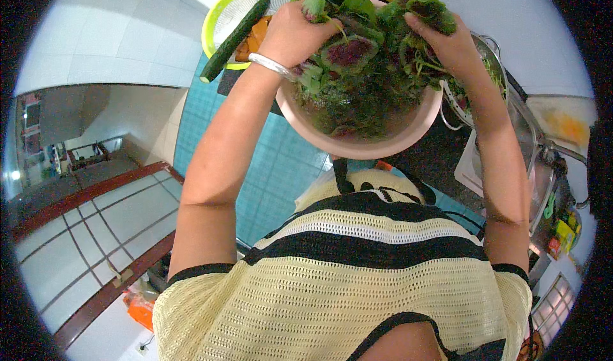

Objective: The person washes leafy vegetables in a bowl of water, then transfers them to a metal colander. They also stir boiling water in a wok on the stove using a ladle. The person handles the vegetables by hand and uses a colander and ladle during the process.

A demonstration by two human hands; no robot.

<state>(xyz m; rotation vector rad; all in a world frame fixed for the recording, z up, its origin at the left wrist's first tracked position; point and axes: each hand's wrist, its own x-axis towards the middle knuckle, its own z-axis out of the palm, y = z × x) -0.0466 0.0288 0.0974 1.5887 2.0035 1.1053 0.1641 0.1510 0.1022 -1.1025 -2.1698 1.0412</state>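
A pale pink basin (306,133) in front of me is heaped with red-and-green amaranth leaves (349,54), and lower down the greens look wet. My left hand (299,32), with a silver bangle on its wrist, grips a bunch of these leaves at the basin's left side. On the right side my right hand (445,44) holds another bunch, thumb over the leaves and stems hanging below. Both bunches are raised over the basin's far half. The fingertips of both hands are mostly hidden by the foliage.
Left of the basin, a lime-rimmed strainer basket (209,30) holds a cucumber (234,40) and orange pieces (256,37), perhaps pumpkin. A metal colander (498,66) with cut greens stands at the right, near a sink (529,121) and faucet (567,152). A white cutting board (467,164) lies below.
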